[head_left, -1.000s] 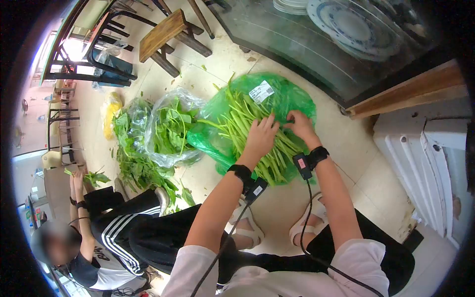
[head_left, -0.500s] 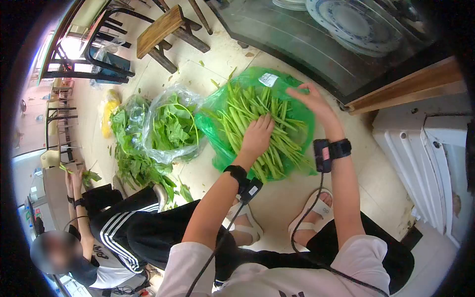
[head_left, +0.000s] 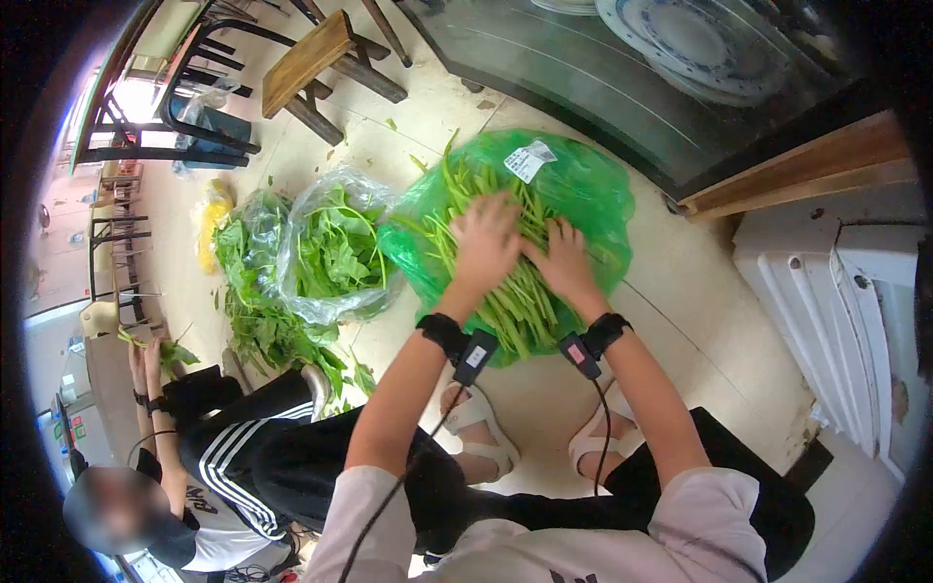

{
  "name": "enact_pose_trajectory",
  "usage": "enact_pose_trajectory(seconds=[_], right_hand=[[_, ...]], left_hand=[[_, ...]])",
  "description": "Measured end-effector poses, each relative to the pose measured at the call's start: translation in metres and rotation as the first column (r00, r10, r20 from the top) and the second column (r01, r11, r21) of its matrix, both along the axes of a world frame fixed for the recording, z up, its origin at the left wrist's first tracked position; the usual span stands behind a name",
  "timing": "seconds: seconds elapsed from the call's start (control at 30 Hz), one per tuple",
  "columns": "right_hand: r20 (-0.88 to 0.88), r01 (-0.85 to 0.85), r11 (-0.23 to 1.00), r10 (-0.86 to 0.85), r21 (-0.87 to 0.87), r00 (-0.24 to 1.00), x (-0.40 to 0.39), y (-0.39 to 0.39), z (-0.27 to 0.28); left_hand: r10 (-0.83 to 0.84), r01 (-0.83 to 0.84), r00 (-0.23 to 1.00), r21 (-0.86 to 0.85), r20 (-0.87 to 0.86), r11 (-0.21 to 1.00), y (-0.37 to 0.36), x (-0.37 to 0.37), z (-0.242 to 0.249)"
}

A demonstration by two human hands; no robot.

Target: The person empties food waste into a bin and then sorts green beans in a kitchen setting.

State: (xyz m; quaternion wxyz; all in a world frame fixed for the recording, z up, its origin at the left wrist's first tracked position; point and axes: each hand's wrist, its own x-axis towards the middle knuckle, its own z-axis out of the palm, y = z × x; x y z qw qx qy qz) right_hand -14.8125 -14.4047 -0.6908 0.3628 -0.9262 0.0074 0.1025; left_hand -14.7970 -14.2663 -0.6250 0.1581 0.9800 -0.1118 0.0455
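A bundle of long green vegetable stems [head_left: 520, 306] lies on a green plastic bag [head_left: 607, 209] spread on the floor in front of me. Across the upper part of the bundle rests my left hand [head_left: 486, 241], its fingers apart and slightly blurred. My right hand [head_left: 567, 267] is close beside it, fingers spread on the right side of the stems and thumb pointing toward the left hand. Both palms face down, hiding the stems beneath them. A white label [head_left: 530, 160] sits on the bag beyond my hands.
To the left stand a clear bag of leafy greens [head_left: 335, 248] and a pile of loose leaves [head_left: 277, 330]. Another person [head_left: 209, 505] sits at lower left, holding a green sprig. A wooden stool [head_left: 311, 68], a glass-fronted cabinet [head_left: 603, 97] and a white appliance [head_left: 826, 291] stand around.
My right hand has come down from the bag's right edge onto the stems. My left hand has shifted slightly up and left. The bag's right side now spreads wider.
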Motion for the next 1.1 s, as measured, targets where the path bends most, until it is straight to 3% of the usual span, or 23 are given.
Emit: enact_pose_trajectory(seconds=[0.03, 0.1, 0.17, 0.23, 0.27, 0.3, 0.33, 0.43, 0.53, 0.57, 0.63, 0.67, 0.7, 0.77, 0.87, 0.93, 0.97, 1.07, 1.1], right_hand=[[0.002, -0.012, 1.000, 0.012, -0.005, 1.000, -0.005, 0.002, 0.005], [-0.052, -0.093, 0.988, 0.087, -0.120, 0.995, -0.014, 0.002, 0.029], [-0.096, -0.134, 0.976, 0.119, -0.170, 0.988, -0.020, 0.005, 0.033], [-0.115, -0.107, 0.980, 0.088, -0.169, 0.989, -0.024, 0.004, 0.029], [-0.190, -0.086, 0.993, 0.070, -0.078, 0.979, -0.024, 0.003, 0.032], [-0.266, -0.056, 0.998, 0.057, 0.011, 0.962, -0.021, 0.001, 0.034], [-0.340, -0.017, 0.995, 0.050, 0.099, 0.939, -0.018, 0.000, 0.037], [-0.391, 0.082, 0.985, -0.015, 0.154, 0.920, -0.013, -0.001, 0.015], [-0.476, 0.091, 0.983, -0.004, 0.159, 0.880, -0.003, 0.002, 0.021], [-0.431, 0.107, 0.966, 0.005, 0.235, 0.902, 0.000, 0.000, 0.016], [-0.334, 0.119, 0.916, 0.017, 0.383, 0.943, 0.006, -0.007, 0.003], [-0.316, 0.100, 0.915, 0.031, 0.391, 0.948, 0.011, -0.013, 0.007], [-0.297, 0.080, 0.914, 0.046, 0.399, 0.954, 0.017, -0.020, 0.016], [-0.298, 0.071, 0.881, 0.082, 0.469, 0.951, 0.030, -0.031, 0.017], [-0.521, 0.390, 0.619, 0.037, 0.682, 0.853, 0.034, -0.036, 0.034], [-0.470, 0.340, 0.752, -0.046, 0.565, 0.882, 0.042, -0.040, 0.016], [-0.433, 0.315, 0.806, -0.082, 0.501, 0.898, 0.046, -0.044, 0.009], [-0.371, 0.367, 0.853, -0.227, 0.371, 0.901, 0.049, -0.053, 0.027], [-0.355, 0.326, 0.832, -0.170, 0.448, 0.919, 0.055, -0.057, 0.025]], left_hand=[[0.140, -0.134, 0.986, -0.067, 0.091, 0.989, 0.003, 0.010, 0.006], [0.465, -0.430, 0.884, -0.311, 0.048, 0.848, 0.020, 0.044, 0.003], [0.621, -0.625, 0.779, -0.167, -0.086, 0.762, 0.056, 0.085, -0.044], [0.459, -0.656, 0.704, -0.249, -0.543, 0.712, 0.090, 0.111, -0.068], [0.315, -0.679, 0.611, -0.276, -0.726, 0.680, 0.089, 0.115, -0.065], [0.334, -0.615, 0.737, -0.378, -0.588, 0.692, 0.086, 0.111, -0.066], [0.290, -0.623, 0.753, -0.499, -0.590, 0.603, 0.082, 0.107, -0.067], [0.226, -0.610, 0.792, -0.727, -0.567, 0.314, 0.067, 0.083, -0.052], [0.184, -0.413, 0.904, -0.673, -0.386, 0.613, 0.073, 0.061, -0.040], [0.090, -0.234, 0.961, -0.599, -0.260, 0.766, 0.075, 0.054, -0.036], [0.066, -0.080, 0.993, -0.155, -0.095, 0.985, 0.058, 0.030, -0.015], [0.022, -0.020, 1.000, 0.097, -0.020, 0.995, 0.048, 0.022, -0.009], [-0.045, 0.045, 0.999, 0.086, -0.001, 0.995, 0.043, 0.018, -0.014], [-0.032, 0.017, 0.997, 0.208, 0.069, 0.978, 0.028, 0.022, -0.024], [0.016, -0.057, 0.992, 0.333, 0.125, 0.941, 0.005, 0.034, -0.027], [-0.007, -0.075, 0.975, 0.361, 0.221, 0.929, 0.000, 0.039, -0.029], [0.001, -0.095, 0.965, 0.347, 0.262, 0.933, -0.002, 0.038, -0.021], [0.329, -0.350, 0.868, -0.013, 0.373, 0.937, 0.014, 0.023, 0.006], [0.455, -0.461, 0.814, -0.074, 0.360, 0.884, 0.023, 0.012, 0.013]])
